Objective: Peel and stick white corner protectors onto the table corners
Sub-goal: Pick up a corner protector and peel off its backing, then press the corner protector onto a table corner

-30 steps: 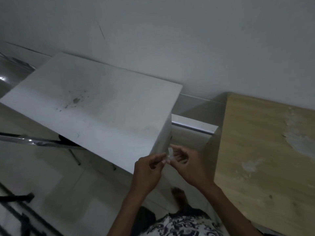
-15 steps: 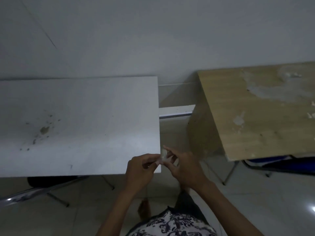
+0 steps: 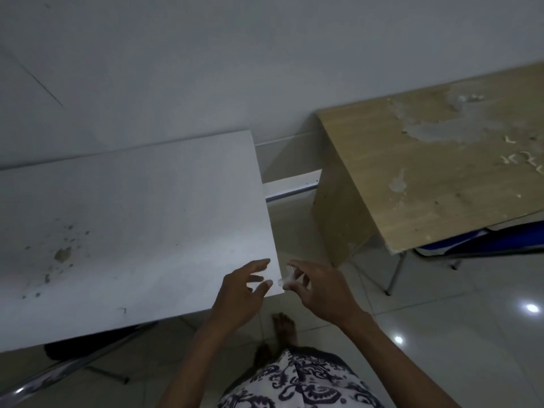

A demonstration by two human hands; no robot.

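A white table [image 3: 141, 219] fills the left of the head view, its near right corner just in front of me. My right hand [image 3: 318, 287] pinches a small clear-white corner protector [image 3: 287, 278] right beside that corner. My left hand [image 3: 244, 293] hovers over the same corner with fingers spread and relaxed, holding nothing. Whether the protector touches the table edge is not clear.
A worn wooden table [image 3: 441, 178] stands to the right, with a blue chair [image 3: 494, 240] under it. A narrow gap of tiled floor [image 3: 441, 334] separates the two tables. A grey wall [image 3: 235, 69] runs behind. My bare feet [image 3: 282, 328] stand below the corner.
My hands, which both held the protector together, have come apart. The left hand let go and spread over the table corner; the right keeps the protector beside it.
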